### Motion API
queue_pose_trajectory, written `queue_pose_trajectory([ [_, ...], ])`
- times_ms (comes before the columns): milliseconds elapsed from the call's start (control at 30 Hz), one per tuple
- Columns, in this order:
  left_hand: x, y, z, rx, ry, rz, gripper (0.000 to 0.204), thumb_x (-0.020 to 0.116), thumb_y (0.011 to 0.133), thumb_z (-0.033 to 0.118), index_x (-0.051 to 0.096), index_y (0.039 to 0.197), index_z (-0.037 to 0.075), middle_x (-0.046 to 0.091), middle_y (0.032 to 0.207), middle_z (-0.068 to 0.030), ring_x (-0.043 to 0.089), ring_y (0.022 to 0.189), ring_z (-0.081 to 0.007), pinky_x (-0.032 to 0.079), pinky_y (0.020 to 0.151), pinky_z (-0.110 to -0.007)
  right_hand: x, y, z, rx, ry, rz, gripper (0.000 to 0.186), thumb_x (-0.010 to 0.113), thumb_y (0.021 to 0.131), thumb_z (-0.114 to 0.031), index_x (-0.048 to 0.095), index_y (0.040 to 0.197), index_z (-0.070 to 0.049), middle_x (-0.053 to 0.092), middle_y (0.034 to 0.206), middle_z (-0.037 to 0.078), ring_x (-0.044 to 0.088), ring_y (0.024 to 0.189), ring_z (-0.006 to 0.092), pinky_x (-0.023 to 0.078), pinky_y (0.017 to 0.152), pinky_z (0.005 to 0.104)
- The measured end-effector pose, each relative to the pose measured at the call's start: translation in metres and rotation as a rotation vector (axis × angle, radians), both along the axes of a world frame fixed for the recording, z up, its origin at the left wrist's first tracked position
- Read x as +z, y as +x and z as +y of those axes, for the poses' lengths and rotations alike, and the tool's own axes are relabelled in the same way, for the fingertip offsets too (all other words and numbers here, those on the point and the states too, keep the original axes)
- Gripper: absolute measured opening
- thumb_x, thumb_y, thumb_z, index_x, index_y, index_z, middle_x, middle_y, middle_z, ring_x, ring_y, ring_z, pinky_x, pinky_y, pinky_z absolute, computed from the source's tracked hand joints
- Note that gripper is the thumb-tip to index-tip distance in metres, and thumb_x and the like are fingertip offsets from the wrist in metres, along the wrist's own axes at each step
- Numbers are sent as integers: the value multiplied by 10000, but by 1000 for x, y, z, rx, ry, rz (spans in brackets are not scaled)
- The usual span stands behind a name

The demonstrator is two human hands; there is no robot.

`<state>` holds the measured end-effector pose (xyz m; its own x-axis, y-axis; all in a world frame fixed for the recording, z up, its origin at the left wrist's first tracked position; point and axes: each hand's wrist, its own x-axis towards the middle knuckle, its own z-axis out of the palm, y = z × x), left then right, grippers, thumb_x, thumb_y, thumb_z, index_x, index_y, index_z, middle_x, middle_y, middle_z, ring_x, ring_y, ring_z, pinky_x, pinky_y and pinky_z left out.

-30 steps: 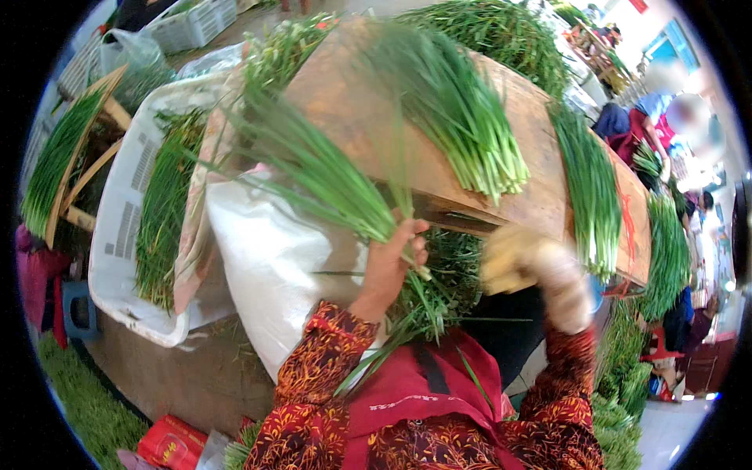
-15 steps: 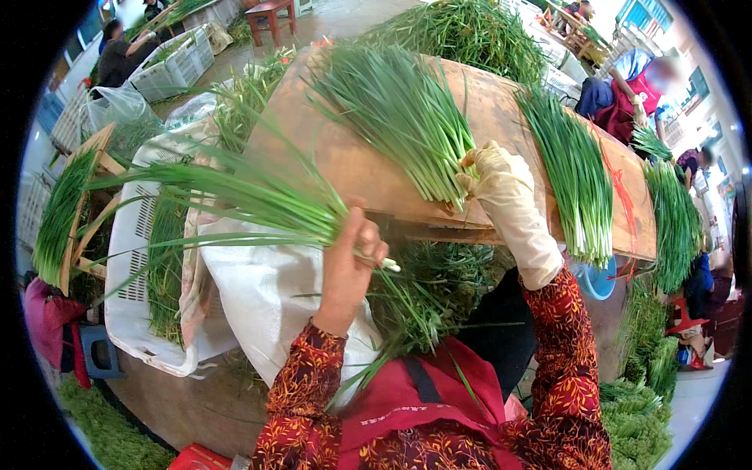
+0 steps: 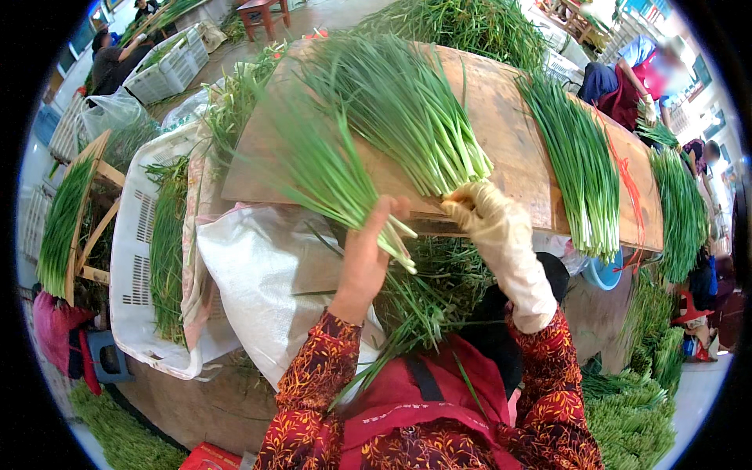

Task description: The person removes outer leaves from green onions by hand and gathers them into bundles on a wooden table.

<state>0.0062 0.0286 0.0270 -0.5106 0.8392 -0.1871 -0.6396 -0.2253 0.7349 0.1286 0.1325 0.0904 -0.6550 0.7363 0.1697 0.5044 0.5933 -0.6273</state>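
My bare left hand (image 3: 364, 251) grips a loose bunch of green leafy stalks (image 3: 329, 176), their pale ends sticking out past my fingers. My right hand (image 3: 489, 219), in a cream glove, is curled at the front edge of the wooden board (image 3: 258, 164), just below the pale ends of a laid-out bundle (image 3: 415, 125); what its fingers hold, if anything, is hidden. A second bundle (image 3: 572, 164) lies farther right, beside red ties (image 3: 627, 188). Loose leaves (image 3: 423, 290) and a white sack (image 3: 258, 290) lie below my hands.
A white crate (image 3: 137, 305) of greens stands left, near a wooden rack (image 3: 102, 227). Piled greens (image 3: 439, 23) lie behind the board. A blue bucket (image 3: 603, 274) is below right. Co-workers (image 3: 627, 86) sit around, one (image 3: 117, 59) at the back left.
My left hand has shifted slightly right, its bunch swinging more upright. My gloved right hand rose onto the board's bundle and has since moved down a little to the board's edge.
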Motion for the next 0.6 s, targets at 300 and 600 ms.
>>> queue_pose_trajectory([
  [300,-8,13,5,-31,96,-219,200,542,815,173,492,975,64,519,814,-5,464,595,-71,403,526,-238,-31,6,7,-38,143,-49,182,601,732,-246,591,769,-68,587,628,91,578,562,227,455,545,321],
  [600,-11,7,11,-93,20,-160,247,575,792,175,488,994,63,515,808,12,416,522,-50,392,496,-225,-6,-1,-9,104,-83,44,228,575,758,-283,575,855,-76,596,684,105,586,622,239,460,559,312],
])
